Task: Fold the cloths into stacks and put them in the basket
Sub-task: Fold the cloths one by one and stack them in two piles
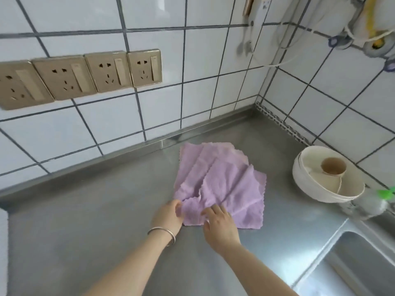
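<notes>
The lilac cloths (220,184) lie loosely overlapped on the steel counter (85,221), at about one o'clock from both hands. The left hand (168,216) pinches the rumpled near corner, and the right hand (220,227) rests just beside it at three o'clock, fingers spread flat on the fabric. To fold well, I would separate one cloth, smooth it, then match corners before creasing; no basket shows.

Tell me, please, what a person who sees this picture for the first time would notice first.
The purple cloths catch the eye first: a loose, overlapping pile in the middle of the steel counter. Both hands are at the pile's near edge, the left hand holding the cloth edge with its fingers, the right hand resting on it. To the right stands a white bowl with a cup inside.
</notes>
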The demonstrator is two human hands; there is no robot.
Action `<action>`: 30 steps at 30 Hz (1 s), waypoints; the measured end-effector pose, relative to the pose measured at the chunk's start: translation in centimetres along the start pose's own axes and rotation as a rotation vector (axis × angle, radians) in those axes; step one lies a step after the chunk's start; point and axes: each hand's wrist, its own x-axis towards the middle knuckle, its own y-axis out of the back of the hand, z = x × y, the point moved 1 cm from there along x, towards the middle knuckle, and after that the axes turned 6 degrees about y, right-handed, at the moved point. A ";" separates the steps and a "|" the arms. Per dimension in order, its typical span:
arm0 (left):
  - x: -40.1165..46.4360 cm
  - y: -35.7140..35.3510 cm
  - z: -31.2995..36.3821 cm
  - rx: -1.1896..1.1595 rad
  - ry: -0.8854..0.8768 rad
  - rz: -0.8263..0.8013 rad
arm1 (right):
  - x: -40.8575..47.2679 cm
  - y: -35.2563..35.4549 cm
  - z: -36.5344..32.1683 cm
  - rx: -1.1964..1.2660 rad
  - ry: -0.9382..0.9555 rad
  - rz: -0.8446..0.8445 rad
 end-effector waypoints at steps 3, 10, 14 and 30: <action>0.8 -1.7 0.7 -0.005 0.043 0.117 | 1.9 -0.4 1.7 -0.006 0.028 -0.067; 1.2 -3.0 1.0 0.095 -0.042 0.219 | 4.3 -0.7 2.7 -0.009 0.269 -0.057; 0.0 -2.0 1.7 -0.003 -0.088 0.128 | 5.8 0.6 1.3 -0.125 0.501 -0.138; -11.4 20.8 -8.5 0.128 -0.041 0.382 | 11.4 9.7 -6.8 -0.162 0.453 -0.168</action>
